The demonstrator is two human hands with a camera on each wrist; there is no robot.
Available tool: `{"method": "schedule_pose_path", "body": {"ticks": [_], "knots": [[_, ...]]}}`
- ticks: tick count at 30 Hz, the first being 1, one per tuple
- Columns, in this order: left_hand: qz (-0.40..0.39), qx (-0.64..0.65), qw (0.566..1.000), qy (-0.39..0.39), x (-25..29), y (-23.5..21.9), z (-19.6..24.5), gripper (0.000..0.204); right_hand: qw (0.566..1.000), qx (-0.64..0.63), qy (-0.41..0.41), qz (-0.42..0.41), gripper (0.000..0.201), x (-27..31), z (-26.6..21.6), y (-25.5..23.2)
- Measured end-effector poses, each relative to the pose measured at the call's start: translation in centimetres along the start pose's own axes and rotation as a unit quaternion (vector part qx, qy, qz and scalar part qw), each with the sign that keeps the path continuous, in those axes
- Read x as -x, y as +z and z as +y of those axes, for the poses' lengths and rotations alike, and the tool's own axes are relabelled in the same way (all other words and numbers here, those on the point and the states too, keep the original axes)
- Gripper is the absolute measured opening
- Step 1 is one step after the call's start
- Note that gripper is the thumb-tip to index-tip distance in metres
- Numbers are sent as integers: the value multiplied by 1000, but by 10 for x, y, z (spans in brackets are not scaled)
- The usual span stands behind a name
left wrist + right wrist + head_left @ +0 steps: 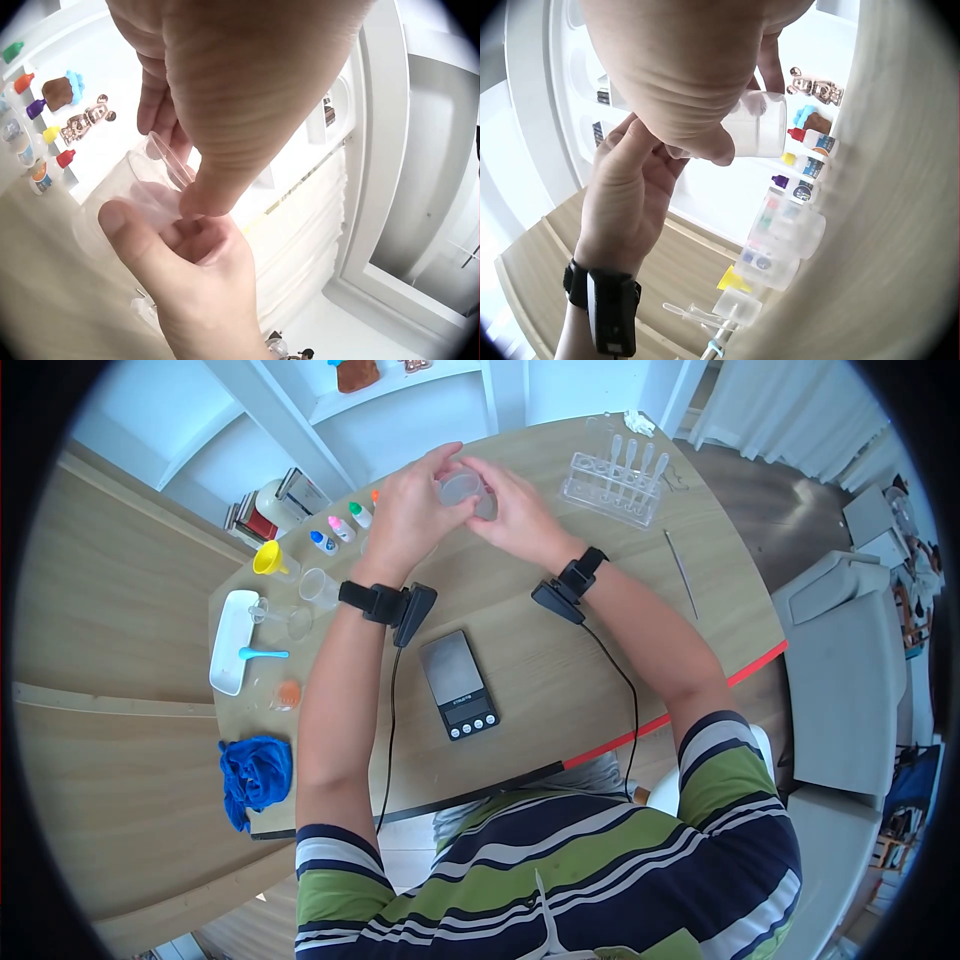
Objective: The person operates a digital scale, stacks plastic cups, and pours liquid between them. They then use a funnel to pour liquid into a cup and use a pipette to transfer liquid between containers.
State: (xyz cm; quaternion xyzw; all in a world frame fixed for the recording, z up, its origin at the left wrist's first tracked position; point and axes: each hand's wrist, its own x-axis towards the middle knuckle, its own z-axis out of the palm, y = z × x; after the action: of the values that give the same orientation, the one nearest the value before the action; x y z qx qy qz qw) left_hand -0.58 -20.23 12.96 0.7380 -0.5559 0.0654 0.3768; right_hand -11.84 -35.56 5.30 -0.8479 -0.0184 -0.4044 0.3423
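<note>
Both hands meet above the far part of the table around a clear plastic cup [459, 485]. My left hand [405, 510] holds it at the rim, with thumb and fingers on either side of the wall in the left wrist view. Coming from the other side, my right hand [525, 520] grips the body of the cup [112, 184], its thumb laid along the wall. The cup [769, 127] is tilted in the wrist views, and part of it is hidden behind the fingers.
A digital scale [457, 682] lies mid-table. To the right are a rack [612, 490] with pipettes and a thin rod [681, 572]. Left stand dropper bottles [341, 528], a yellow funnel [268, 558], clear cups [318, 588], a white tray [233, 645] and a blue cloth [256, 775].
</note>
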Motion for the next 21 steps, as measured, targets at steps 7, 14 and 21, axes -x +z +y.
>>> {"method": "schedule_pose_path", "body": {"ticks": [7,14,21], "knots": [[19,67,995,-75,14,-2,-12,66,999,30,0,-15,67,3,-11,0],[-123,154,973,-122,29,-29,-3,56,998,24,2,-51,62,12,-20,2],[-46,108,982,-148,29,-42,-4,54,998,37,11,-53,58,19,7,5]]}}
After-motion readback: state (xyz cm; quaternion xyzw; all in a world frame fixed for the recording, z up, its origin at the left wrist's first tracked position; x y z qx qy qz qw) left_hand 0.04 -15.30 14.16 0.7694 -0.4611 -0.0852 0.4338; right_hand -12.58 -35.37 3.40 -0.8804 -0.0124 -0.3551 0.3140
